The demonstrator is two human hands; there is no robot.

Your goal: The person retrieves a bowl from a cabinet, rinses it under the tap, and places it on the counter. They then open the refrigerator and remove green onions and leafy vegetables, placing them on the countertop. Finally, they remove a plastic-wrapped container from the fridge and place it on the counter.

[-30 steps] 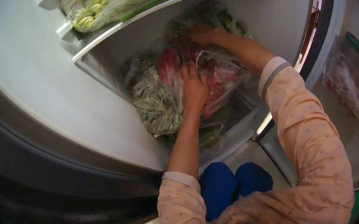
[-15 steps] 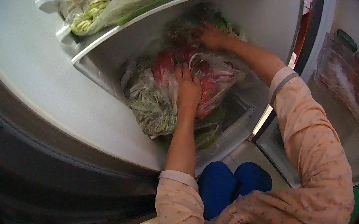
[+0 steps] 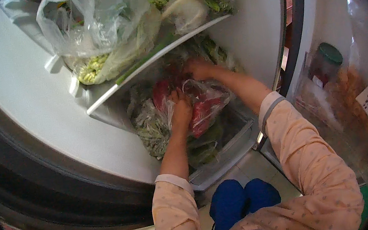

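Observation:
In a lower refrigerator compartment lies a clear plastic bag (image 3: 207, 112) with red contents, its film crumpled. My left hand (image 3: 181, 109) rests on this bag from above, its fingers stretched out and a little apart. Farther back, my right hand (image 3: 200, 69) reaches in among the bags, touching dark, leafy-looking produce; its fingertips are dim and partly hidden. To the left of the red bag is a clear bag of green vegetables (image 3: 152, 129). Another bag with something green (image 3: 204, 153) sits below, near the front of the compartment.
A white-edged shelf (image 3: 157, 56) spans above my hands, carrying a large clear bag of vegetables (image 3: 108, 32) and leafy greens (image 3: 220, 2). On the right, the open door holds a green-lidded jar (image 3: 330, 54) and a bag of brown dried food (image 3: 352, 86). Dark door edging (image 3: 64, 196) curves at left.
My view has tilted upward, so more of the upper shelf and the door's jar shows. Both hands stay among the same bags, the right one slightly deeper in shadow.

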